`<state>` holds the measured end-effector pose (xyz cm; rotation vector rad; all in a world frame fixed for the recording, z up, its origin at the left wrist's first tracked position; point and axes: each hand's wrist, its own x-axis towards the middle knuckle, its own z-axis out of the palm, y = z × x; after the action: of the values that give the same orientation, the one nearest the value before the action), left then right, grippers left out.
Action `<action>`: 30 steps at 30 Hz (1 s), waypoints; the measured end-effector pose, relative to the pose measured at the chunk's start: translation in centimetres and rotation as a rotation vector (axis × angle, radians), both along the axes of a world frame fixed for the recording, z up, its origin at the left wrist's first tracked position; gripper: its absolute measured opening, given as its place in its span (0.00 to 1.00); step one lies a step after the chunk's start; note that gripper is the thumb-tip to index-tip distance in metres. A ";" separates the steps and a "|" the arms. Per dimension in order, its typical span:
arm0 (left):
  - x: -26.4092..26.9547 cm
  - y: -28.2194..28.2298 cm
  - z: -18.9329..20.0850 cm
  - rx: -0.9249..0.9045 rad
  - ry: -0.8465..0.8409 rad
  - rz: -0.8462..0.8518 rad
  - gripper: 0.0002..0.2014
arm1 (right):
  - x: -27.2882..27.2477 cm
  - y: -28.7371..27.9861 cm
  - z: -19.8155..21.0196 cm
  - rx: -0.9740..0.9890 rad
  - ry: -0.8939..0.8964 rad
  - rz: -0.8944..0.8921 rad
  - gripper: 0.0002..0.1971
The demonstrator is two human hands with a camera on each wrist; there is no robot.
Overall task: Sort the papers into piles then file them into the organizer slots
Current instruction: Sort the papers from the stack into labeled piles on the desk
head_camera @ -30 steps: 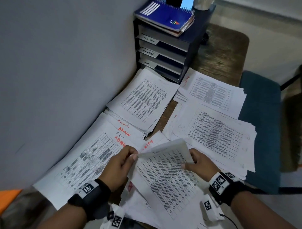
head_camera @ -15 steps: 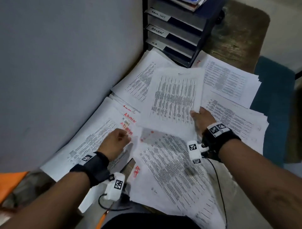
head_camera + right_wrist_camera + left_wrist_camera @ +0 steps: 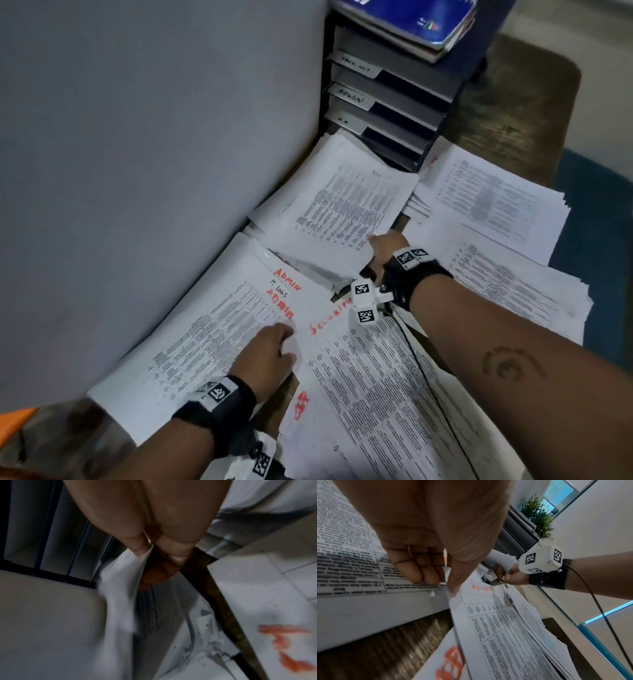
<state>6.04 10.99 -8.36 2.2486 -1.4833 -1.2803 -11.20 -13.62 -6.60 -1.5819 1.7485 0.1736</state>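
Observation:
My right hand (image 3: pixel 380 245) pinches the near corner of a printed sheet (image 3: pixel 342 212) that lies over the pile just in front of the dark organizer (image 3: pixel 394 102). In the right wrist view, thumb and fingers (image 3: pixel 137 545) clamp that sheet's edge (image 3: pixel 123 588). My left hand (image 3: pixel 274 349) sits where the pile marked ADMIN in red (image 3: pixel 205 342) meets the near pile (image 3: pixel 376 394). Its thumb and curled fingers (image 3: pixel 419 568) pinch the corner of the near pile's top sheet (image 3: pixel 488 622), which bears red writing. The organizer's slots carry handwritten labels.
A grey partition (image 3: pixel 137 137) runs along the left. Two more paper piles (image 3: pixel 489 198) (image 3: pixel 507 284) cover the right of the wooden table (image 3: pixel 513 102). Blue notebooks (image 3: pixel 411 17) lie on the organizer. A blue chair seat (image 3: pixel 599 205) stands to the right.
The left hand let go of the sheet both hands held. The right hand carried it forward onto the pile by the organizer. The left hand moved to the near pile's corner.

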 end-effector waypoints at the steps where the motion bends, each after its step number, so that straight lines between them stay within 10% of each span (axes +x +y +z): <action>1: 0.0 0.0 0.0 0.008 0.005 -0.004 0.23 | 0.5 -0.3 0.0 -0.005 -0.003 0.023 0.23; 8: 0.0 1.1 0.3 -0.032 0.033 -0.029 0.14 | 2.5 -1.2 0.8 0.022 0.166 0.197 0.09; 16: 0.1 1.7 1.5 -0.085 0.125 -0.004 0.08 | 2.9 -3.1 -2.5 0.070 -0.137 -0.167 0.05; 22: 0.1 1.8 1.4 -0.150 0.277 0.108 0.09 | -0.1 -0.9 -1.9 -0.083 -0.302 -0.261 0.29; 25: -0.2 1.1 2.2 -0.169 0.424 0.283 0.10 | -3.5 1.5 -0.9 0.075 -0.396 -0.107 0.11; 30: 0.0 -0.3 3.5 -0.237 0.472 0.487 0.10 | -10.0 5.7 0.8 0.352 -0.362 -0.056 0.46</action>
<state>6.03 10.66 -4.89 1.8241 -0.8087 -1.2716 -21.17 -7.95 -5.81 -1.2212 1.3908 0.1473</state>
